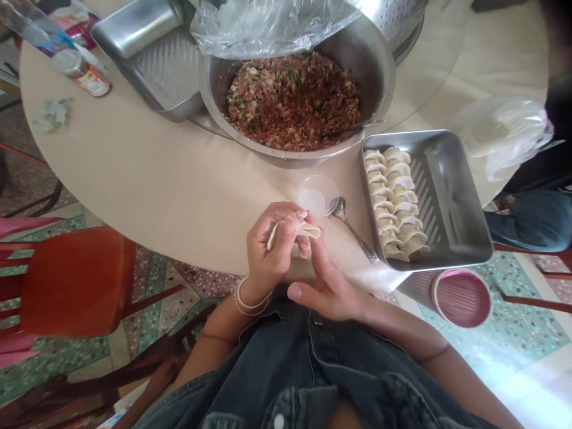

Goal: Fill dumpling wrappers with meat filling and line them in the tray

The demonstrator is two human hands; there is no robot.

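My left hand, floury at the fingers and with bracelets at the wrist, is closed around a pale dumpling wrapper over the table's front edge. Its folded edge sticks out past my fingers; what lies inside is hidden. My right hand is beside it, thumb stretched away and fingertips at the wrapper's right end. Just beyond are a small clear bowl and a metal spoon. Minced filling with green bits fills much of a large steel bowl. To the right, a metal tray holds two rows of folded dumplings.
Clear plastic drapes the bowl's far rim. Another metal tray, a jar and crumpled tissue lie at left. A plastic bag is at right, near a person's leg. Below are an orange chair and a pink-lined bin.
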